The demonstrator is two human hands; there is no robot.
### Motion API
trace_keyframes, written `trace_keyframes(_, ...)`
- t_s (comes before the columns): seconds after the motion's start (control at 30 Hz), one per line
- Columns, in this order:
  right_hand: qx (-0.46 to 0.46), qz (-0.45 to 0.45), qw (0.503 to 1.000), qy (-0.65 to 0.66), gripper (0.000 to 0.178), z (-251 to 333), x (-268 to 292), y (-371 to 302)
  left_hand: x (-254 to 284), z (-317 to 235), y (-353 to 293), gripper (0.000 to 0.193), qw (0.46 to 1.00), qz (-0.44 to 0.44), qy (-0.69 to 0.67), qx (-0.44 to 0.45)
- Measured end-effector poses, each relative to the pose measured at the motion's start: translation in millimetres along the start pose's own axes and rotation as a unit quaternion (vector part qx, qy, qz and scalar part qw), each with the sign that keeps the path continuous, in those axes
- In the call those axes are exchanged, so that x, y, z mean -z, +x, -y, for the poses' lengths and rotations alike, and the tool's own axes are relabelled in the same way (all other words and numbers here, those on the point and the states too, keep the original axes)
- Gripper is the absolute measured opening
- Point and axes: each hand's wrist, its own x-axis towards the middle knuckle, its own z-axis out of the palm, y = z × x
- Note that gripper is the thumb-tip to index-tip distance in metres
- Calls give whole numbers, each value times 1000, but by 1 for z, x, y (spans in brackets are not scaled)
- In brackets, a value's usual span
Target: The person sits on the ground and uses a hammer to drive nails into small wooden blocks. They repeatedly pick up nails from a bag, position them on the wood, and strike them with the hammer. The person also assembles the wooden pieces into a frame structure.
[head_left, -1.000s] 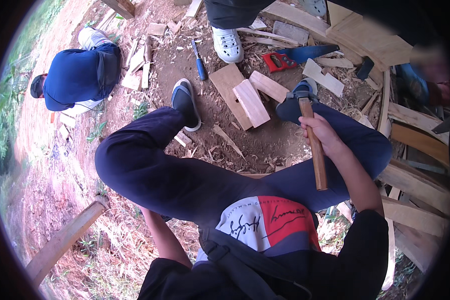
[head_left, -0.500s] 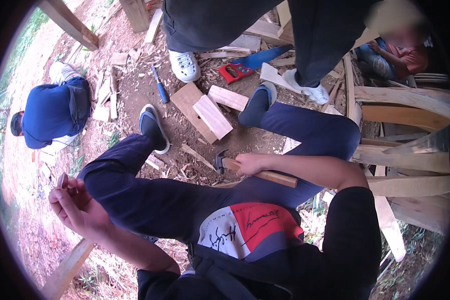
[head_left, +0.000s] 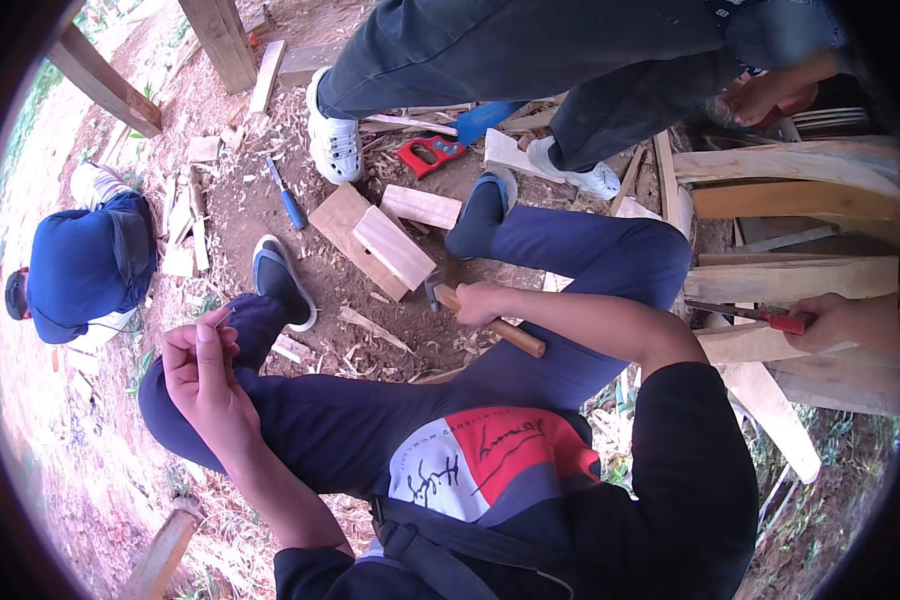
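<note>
My right hand (head_left: 478,303) is wrapped round the wooden handle of a claw hammer (head_left: 522,340), held over my right thigh with its metal head pointing at the ground. My left hand (head_left: 205,365) is raised beside my left knee, thumb and fingertips pinching a small thin nail-like piece (head_left: 227,316); its exact kind is hard to make out. Between my feet lies a flat plank (head_left: 335,228), with a pale wooden block (head_left: 395,248) resting across it. Another wooden block (head_left: 422,206) lies just beyond.
A red-handled handsaw (head_left: 432,154) and a blue-handled tool (head_left: 291,207) lie on the ground. Someone in dark trousers (head_left: 470,62) stands ahead; another person in blue (head_left: 90,265) crouches left. At right, another person's hand (head_left: 848,322) holds a red-handled tool (head_left: 795,321) near stacked boards (head_left: 800,280).
My left hand has come up and inward with the small piece. My right hand keeps the hammer. The standing person has leaned and shifted, and a hand with a red-handled tool has appeared at right.
</note>
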Motion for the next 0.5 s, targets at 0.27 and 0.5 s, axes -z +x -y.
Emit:
trace_keyframes(0.27,51,90,985,-140,37,-12,-27,8,0,12,-8,14,998,26,54,-4)
trace_keyframes(0.5,53,-3,991,-123,33,13,-26,7,-1,5,-11,14,997,24,76,-13)
